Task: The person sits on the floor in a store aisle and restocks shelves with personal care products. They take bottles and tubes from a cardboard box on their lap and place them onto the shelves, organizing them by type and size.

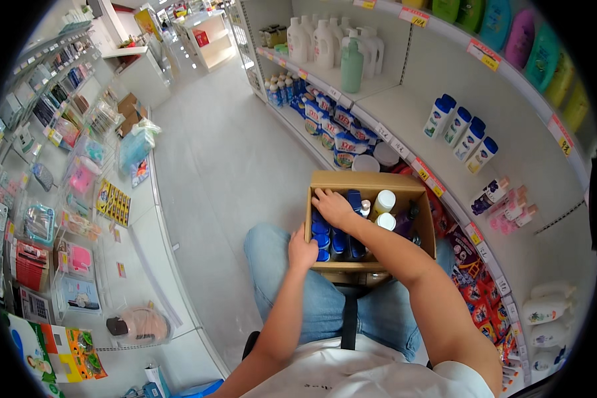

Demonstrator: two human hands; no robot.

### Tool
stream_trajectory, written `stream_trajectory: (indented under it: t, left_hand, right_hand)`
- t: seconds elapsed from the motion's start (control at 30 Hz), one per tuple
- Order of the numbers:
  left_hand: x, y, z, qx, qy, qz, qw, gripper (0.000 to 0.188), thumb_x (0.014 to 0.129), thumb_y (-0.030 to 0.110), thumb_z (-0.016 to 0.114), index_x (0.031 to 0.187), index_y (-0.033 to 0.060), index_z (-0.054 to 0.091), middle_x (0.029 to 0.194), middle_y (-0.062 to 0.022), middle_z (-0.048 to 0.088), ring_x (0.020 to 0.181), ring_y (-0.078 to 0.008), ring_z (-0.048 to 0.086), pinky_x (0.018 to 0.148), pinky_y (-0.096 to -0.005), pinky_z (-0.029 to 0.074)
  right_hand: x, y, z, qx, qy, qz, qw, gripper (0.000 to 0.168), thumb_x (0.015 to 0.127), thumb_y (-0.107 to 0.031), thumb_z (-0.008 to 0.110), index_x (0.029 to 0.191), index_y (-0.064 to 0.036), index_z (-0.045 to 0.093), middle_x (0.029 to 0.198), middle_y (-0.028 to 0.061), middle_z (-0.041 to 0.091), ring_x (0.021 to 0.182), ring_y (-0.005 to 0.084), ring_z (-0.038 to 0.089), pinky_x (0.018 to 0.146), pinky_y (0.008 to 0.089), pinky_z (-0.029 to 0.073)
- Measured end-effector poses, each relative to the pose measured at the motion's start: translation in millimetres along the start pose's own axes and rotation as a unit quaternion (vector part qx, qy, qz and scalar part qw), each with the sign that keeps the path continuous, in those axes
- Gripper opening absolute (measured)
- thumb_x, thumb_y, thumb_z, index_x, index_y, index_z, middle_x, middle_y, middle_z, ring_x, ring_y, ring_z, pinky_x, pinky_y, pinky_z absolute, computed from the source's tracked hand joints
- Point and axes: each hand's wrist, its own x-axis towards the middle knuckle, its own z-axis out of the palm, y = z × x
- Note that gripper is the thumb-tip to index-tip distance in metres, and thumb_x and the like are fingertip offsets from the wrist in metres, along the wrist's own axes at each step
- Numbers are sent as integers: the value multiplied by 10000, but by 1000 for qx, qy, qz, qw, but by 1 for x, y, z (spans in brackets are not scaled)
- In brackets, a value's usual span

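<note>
An open cardboard box [368, 180] rests at my lap between my knees. Inside it stand several bottles with blue caps [322, 241] on the left, bottles with white caps [385, 200] in the middle, and a dark purple pump bottle [406, 219] on the right. My left hand [303, 248] holds the box's left wall near the front corner. My right hand [333, 206] reaches into the back left of the box, over the blue-capped bottles; its fingertips are by the left wall, and whether it grips a bottle is not clear.
To the right, a curved shelf [378, 107] bears blue-capped bottles [461, 127], pink bottles [512, 209], a green pump bottle [352, 67] and white jugs [324, 45]. Detergent pouches [348, 149] fill the lower shelf. Display racks [79, 189] line the left side, beyond the grey floor aisle [214, 149].
</note>
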Motion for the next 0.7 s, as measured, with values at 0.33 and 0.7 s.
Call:
stream_trajectory:
  t: [0.33, 0.7]
  left_hand:
    - [7, -8, 6, -6, -8, -16, 1000, 651, 799, 113, 654, 1440, 176, 559, 1259, -263, 612, 1178, -447, 585, 1040, -478, 474]
    - [10, -31, 12, -32, -3, -17, 999, 606, 788, 72, 644, 1383, 186, 623, 1145, -233, 682, 1088, -425, 651, 970, -473, 510]
  right_hand:
    - [-6, 0, -41, 127, 85, 68, 986, 387, 757, -8, 704, 1133, -32, 614, 1159, 196, 613, 1072, 398, 639, 925, 475, 522]
    - [-76, 77, -148, 637, 343, 249, 643, 339, 1008, -69, 589, 1346, -42, 589, 1142, 73, 631, 948, 144, 644, 816, 286, 553]
